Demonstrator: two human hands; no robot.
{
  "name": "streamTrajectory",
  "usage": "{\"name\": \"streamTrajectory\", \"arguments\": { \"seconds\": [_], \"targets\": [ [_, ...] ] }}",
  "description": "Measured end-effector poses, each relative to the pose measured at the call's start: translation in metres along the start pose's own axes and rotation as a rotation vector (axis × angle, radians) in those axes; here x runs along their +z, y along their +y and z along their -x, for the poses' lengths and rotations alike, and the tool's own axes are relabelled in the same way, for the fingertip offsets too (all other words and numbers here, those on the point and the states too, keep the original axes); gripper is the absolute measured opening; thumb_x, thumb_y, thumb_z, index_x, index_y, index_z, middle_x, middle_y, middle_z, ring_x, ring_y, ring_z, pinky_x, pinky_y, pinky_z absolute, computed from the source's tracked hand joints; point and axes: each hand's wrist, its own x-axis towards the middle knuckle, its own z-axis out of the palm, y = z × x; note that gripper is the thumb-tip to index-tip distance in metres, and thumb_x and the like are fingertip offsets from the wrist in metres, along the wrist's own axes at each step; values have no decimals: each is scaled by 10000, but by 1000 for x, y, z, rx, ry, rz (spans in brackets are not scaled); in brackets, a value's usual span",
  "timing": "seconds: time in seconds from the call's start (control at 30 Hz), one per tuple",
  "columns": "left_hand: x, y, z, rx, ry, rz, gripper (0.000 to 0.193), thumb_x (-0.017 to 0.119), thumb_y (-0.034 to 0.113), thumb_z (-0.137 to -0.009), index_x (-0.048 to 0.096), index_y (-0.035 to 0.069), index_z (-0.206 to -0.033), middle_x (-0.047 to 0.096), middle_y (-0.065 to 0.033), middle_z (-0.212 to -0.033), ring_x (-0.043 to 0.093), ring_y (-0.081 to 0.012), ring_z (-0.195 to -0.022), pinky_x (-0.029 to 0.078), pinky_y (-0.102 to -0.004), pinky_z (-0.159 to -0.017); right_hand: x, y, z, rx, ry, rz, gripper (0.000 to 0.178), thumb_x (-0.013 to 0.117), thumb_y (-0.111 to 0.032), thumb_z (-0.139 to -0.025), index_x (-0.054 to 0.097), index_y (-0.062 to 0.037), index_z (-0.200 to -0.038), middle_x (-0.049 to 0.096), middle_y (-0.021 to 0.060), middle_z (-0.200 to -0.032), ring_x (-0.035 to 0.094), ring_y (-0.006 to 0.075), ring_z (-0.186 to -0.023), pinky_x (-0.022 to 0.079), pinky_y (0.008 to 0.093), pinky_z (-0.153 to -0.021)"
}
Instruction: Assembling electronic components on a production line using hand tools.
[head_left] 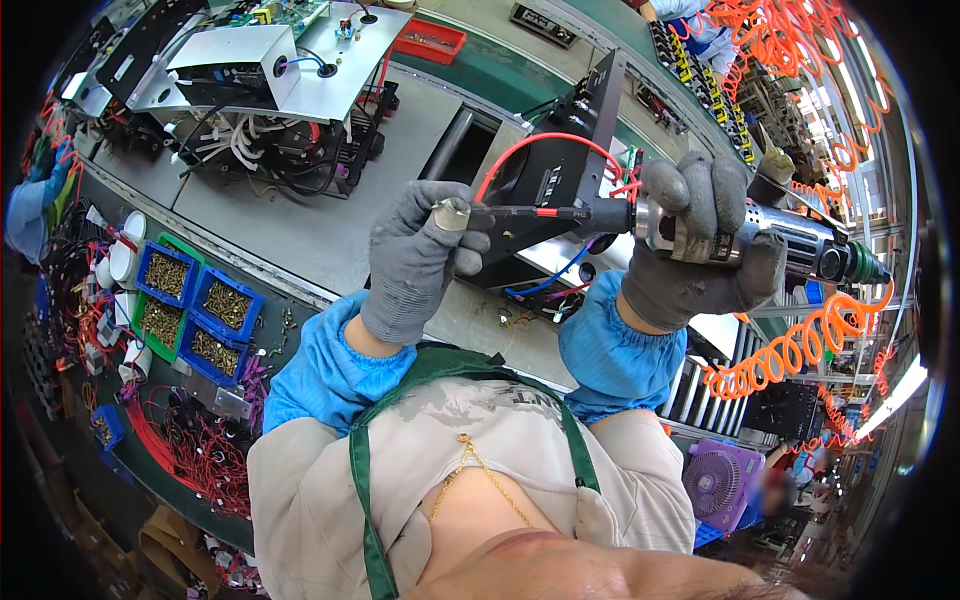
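Observation:
My right hand, in a grey glove, is wrapped round the silver barrel of an air screwdriver, held level. Its long dark bit, with a red band, points left. My left hand, gloved in grey with a pale cover on one fingertip, is closed in a pinch at the bit's far end. Whether a screw sits between those fingers is hidden. Behind the tool stands a black metal housing with a red cable arching from it and a blue wire below.
Blue bins and a green bin of brass-coloured screws sit on the left. An opened machine with a silver panel stands at the upper left. An orange coiled hose hangs at the right, above a purple fan.

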Motion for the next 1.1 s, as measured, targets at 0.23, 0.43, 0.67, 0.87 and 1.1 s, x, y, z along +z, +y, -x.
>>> {"name": "streamTrajectory", "arguments": {
  "seconds": [0.23,0.43,0.67,0.87,1.1],
  "targets": [
    [4,8,-3,-19,-25,-189,246,597,299,-889,547,69,-961,594,-47,-705,541,-59,-533,416,-164,-420,-6,-4,-2,29,35,1,481,580,-244,-771,492,-185,-1240,393,-34,-688,415,108,-587,381,355,-690],
    [8,22,-16,67,-154,-350,354,568,343,-899,502,55,-1092,602,-95,-823,584,-101,-584,470,-192,-469,-26,-1,-7,21,16,-82,229,596,-278,-762,532,-103,-895,375,-39,-674,387,101,-580,371,347,-741],
    [-70,32,-26,-273,-66,-515,441,402,387,-950,553,-24,-1002,614,-119,-799,606,-135,-614,455,-198,-471,-56,-39,-55,24,-156,44,421,594,-261,-768,550,-141,-1169,316,-58,-645,378,96,-603,410,355,-784],
    [-26,-80,-30,-933,-491,193,645,343,519,-914,460,-45,-1204,541,-192,-1137,573,-253,-997,504,-356,-836,-110,-13,-89,10,-70,-137,388,659,-245,-697,583,-201,-1075,389,-27,-685,406,123,-658,431,406,-838],
    [25,-131,-31,-825,-292,1121,684,577,592,-788,473,92,-1242,500,-103,-1223,452,-216,-1141,430,-371,-950,-86,27,-80,-58,215,29,334,700,-234,-622,630,-159,-940,472,-54,-710,495,123,-693,440,405,-839]
  ]
}}
